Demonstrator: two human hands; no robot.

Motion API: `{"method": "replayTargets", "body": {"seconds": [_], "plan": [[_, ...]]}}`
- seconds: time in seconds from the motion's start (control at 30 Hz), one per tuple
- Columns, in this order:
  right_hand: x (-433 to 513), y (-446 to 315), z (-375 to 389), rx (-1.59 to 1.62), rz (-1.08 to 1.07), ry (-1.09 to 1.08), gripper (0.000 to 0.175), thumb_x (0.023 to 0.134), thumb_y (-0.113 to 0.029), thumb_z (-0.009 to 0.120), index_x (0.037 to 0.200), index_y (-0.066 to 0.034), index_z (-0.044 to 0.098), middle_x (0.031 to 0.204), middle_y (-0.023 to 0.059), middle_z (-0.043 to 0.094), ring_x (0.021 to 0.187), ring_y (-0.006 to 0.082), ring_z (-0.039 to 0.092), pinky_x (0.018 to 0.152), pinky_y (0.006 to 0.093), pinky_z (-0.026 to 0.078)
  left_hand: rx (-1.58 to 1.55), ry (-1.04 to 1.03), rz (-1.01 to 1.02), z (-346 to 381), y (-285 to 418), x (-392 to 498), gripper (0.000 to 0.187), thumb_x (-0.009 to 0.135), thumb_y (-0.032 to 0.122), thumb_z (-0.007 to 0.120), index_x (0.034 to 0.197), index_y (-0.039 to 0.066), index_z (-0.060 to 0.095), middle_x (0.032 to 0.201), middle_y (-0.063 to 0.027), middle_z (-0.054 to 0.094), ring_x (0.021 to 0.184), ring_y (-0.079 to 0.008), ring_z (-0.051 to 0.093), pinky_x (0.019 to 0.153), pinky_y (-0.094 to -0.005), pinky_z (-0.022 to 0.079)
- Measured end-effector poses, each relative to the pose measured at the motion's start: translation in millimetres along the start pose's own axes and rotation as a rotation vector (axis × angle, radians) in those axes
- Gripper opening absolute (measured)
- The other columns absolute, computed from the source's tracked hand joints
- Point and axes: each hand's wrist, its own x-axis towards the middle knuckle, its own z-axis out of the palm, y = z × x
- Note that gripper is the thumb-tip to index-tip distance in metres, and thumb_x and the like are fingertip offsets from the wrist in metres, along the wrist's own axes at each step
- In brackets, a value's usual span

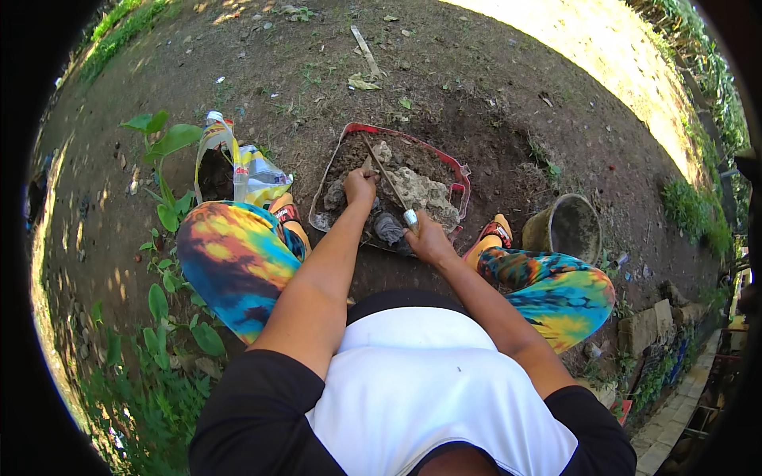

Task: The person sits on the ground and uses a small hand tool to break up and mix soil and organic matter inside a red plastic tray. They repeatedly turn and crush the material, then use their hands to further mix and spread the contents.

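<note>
A shallow plastic container (355, 127) with a red rim stands on the ground between my feet, full of dark soil and pale, crumbly lumps (419, 189). My right hand (433, 241) grips the handle of a long, narrow-bladed knife (388, 178), with a silvery band (411, 218) where the blade begins. The blade slants up and left across the soil. Over the container's left part is my left hand (361, 189), its fingers bent close beside the blade; whether they hold something is unclear. A grey, crumpled clump (389, 228) lies near the container's front edge.
An open plastic bag (241, 172) with dark contents stands beyond my left knee. A dirty bucket (574, 229) lies tipped by my right foot. Leafy plants (169, 208) grow at left. A strip of wood (365, 52) lies on the bare soil ahead.
</note>
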Motion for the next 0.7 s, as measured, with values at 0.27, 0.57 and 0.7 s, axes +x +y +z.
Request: {"method": "replayTargets", "body": {"seconds": [0.27, 0.57, 0.7], "plan": [[2, -9, -15, 0.183, -0.077, 0.137, 0.040, 0.092, -0.024, 0.067, 0.122, -0.0039, 0.049, 0.091, 0.0342, 0.067, 0.093, 0.0546, 0.064, 0.078, 0.0573, 0.051, -0.011, 0.072, 0.027, 2, -3, 2, 0.010, 0.087, 0.009, 0.075, 0.095, 0.002, 0.074, 0.082, -0.0117, 0.073, 0.072, -0.0211, 0.069, 0.068, -0.0381, 0.053], [3, 0, -27, 0.251, -0.045, 0.206, 0.041, 0.090, -0.024, 0.069, 0.122, -0.0040, 0.052, 0.092, 0.0318, 0.068, 0.091, 0.0530, 0.065, 0.077, 0.0550, 0.051, 0.255, -0.044, 0.455, -1, 17, -13, 0.019, 0.086, 0.015, 0.075, 0.101, 0.004, 0.071, 0.102, -0.0168, 0.065, 0.102, -0.0351, 0.063, 0.089, -0.0439, 0.051], [1, 5, -28, 0.268, -0.028, 0.202, 0.042, 0.090, -0.025, 0.069, 0.122, -0.0038, 0.052, 0.093, 0.0324, 0.068, 0.093, 0.0528, 0.065, 0.079, 0.0548, 0.051, 0.275, -0.037, 0.554, -2, 21, -24, 0.027, 0.084, 0.014, 0.076, 0.108, 0.005, 0.069, 0.110, -0.0170, 0.061, 0.109, -0.0365, 0.060, 0.091, -0.0440, 0.050]]}}
